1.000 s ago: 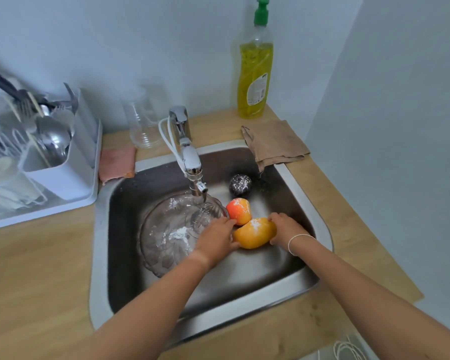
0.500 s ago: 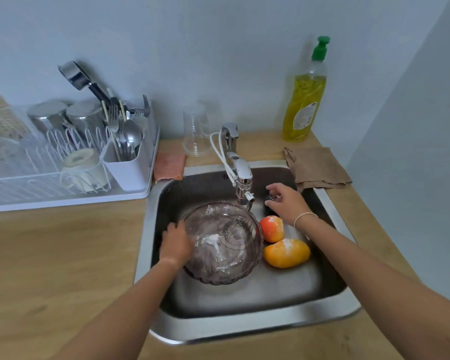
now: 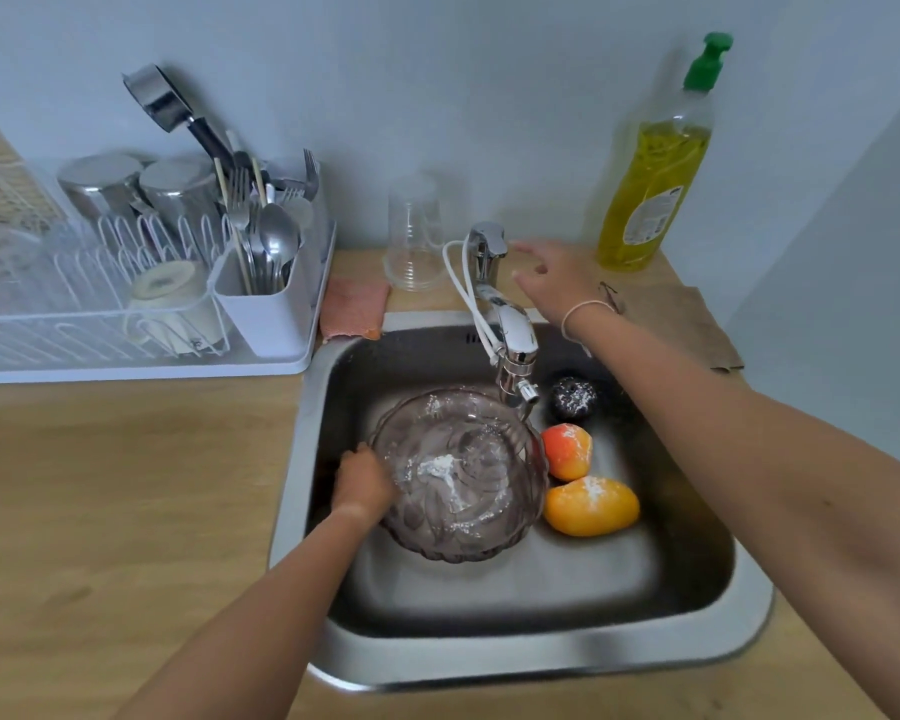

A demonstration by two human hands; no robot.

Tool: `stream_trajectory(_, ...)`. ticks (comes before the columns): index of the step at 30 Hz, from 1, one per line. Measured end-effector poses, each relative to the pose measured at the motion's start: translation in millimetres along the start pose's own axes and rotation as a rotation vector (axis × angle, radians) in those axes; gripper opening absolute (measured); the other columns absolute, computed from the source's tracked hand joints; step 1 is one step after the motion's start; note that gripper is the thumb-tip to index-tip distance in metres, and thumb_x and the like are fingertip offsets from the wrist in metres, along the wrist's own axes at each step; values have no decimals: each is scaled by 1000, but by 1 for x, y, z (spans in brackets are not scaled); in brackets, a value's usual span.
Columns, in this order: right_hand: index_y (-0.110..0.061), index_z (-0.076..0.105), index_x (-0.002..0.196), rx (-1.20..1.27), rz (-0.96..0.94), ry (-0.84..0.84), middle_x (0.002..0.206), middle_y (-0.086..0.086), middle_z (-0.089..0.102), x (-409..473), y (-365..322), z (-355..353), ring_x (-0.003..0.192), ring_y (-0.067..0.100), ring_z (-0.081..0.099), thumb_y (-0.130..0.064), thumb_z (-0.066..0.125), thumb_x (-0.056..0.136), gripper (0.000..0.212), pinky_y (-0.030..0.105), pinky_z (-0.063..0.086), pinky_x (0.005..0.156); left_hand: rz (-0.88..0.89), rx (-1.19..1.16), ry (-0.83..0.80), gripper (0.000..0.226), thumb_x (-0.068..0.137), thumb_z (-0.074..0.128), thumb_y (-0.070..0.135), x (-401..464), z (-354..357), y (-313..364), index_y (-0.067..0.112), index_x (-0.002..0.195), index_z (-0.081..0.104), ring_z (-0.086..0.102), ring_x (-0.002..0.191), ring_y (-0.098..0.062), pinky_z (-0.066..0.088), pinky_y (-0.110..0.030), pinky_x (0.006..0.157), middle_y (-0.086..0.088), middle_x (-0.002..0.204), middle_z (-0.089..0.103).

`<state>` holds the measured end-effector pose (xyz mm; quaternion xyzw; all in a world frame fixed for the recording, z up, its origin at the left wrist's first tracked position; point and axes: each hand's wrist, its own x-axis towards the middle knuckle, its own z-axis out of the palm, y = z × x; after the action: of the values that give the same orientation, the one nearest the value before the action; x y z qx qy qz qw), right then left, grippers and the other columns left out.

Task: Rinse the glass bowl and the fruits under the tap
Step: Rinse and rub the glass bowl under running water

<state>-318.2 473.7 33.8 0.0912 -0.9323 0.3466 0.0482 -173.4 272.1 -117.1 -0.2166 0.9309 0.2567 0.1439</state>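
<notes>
In a steel sink (image 3: 302, 459), the left hand (image 3: 365, 485) grips the left rim of a powder-dusted glass bowl (image 3: 461, 475) under the tap (image 3: 513, 345), beside a dusted apple (image 3: 567, 450), mango (image 3: 591, 506) and dark fruit (image 3: 572, 397), while the right hand (image 3: 554, 283), fingers spread and empty, hovers by the tap lever.

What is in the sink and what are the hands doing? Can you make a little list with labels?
sink: steel, set in a wooden counter
bowl: glass, in the sink under the spout, white powder inside
fruits: red-orange fruit, yellow fruit and dark round fruit, all right of the bowl, dusted white
tap: no water seen running
left hand: holds the bowl's left rim
right hand: open, reaching toward the tap handle, not touching it
soap bottle: back right, upright
</notes>
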Motion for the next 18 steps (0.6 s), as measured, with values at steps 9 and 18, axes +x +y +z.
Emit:
stream_trajectory(9, -9, 60, 118, -176, -173, 14, 124, 11, 61, 28, 1, 12, 113, 28, 54, -15, 49, 90, 31, 39, 42, 95, -59, -437, 31, 32, 80, 47, -6, 4, 0, -3, 3, 104, 65, 63, 99, -35, 49, -32, 84, -19, 101, 69)
stream_trajectory(18, -10, 60, 113, -284, -296, -4, 117, 10, 63, 37, 13, 12, 105, 30, 57, -18, 48, 91, 27, 38, 44, 84, -100, -608, 24, 35, 83, 46, -10, 6, -1, -2, 1, 112, 63, 61, 98, -24, 50, -38, 93, -16, 106, 68)
